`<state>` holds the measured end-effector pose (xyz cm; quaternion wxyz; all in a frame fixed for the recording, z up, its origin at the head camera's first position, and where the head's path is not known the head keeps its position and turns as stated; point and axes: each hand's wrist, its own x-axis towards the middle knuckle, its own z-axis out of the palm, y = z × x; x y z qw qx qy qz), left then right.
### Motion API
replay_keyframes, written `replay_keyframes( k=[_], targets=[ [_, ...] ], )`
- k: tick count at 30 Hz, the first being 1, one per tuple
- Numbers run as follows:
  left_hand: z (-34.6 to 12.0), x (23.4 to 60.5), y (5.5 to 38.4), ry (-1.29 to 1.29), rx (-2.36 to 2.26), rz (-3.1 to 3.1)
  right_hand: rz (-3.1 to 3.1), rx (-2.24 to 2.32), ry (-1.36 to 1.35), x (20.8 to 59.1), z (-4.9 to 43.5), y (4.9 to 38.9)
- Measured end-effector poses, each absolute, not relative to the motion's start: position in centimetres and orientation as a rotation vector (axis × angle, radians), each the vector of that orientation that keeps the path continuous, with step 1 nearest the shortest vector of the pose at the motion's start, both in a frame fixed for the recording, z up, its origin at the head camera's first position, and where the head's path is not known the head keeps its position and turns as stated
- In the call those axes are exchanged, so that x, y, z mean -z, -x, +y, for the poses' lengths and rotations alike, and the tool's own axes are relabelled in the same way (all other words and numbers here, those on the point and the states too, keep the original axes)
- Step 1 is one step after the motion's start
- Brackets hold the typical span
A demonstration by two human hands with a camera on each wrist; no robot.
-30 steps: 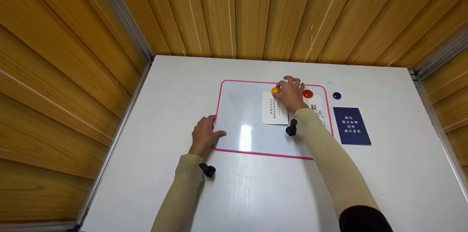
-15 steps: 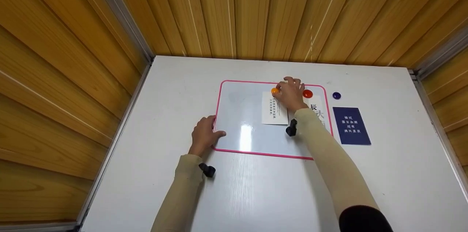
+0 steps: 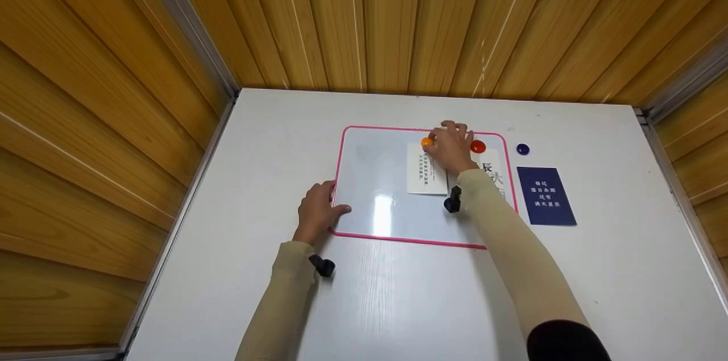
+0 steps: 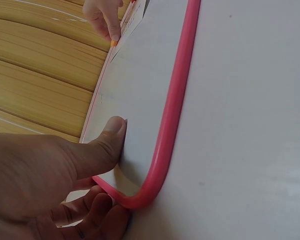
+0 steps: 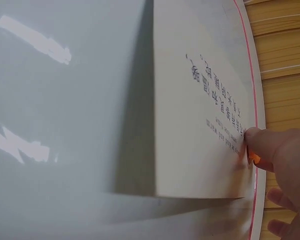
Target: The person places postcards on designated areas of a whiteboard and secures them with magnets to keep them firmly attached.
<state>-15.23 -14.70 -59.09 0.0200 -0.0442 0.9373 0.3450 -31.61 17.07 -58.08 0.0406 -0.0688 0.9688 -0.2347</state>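
Observation:
A whiteboard (image 3: 369, 173) with a pink frame lies on the table. My left hand (image 3: 318, 210) grips its left edge near the lower corner; in the left wrist view the thumb lies on top and the fingers curl below the pink rim (image 4: 165, 135). My right hand (image 3: 451, 148) pinches an orange round magnet (image 3: 426, 142) at the top of a white card (image 3: 424, 173) printed with characters. The right wrist view shows the card (image 5: 190, 150) with its lower end lifted off the board. A red magnet (image 3: 478, 146) sits atop a second card (image 3: 493, 170), partly hidden by the right arm.
To the right of the board, a dark blue round magnet (image 3: 522, 149) lies on the white table (image 3: 625, 190). Below it is a navy card (image 3: 546, 196) with white characters. Wood-panelled walls (image 3: 392, 20) stand behind and at both sides.

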Motion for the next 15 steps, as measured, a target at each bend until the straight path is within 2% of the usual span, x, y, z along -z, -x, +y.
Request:
replay_keyframes(
  k=[15],
  targets=[
    [-14.69, 59.21, 15.27, 0.134, -1.059, 2.916, 2.956, 0.688, 0.214, 57.74, 17.13, 31.49]
  ],
)
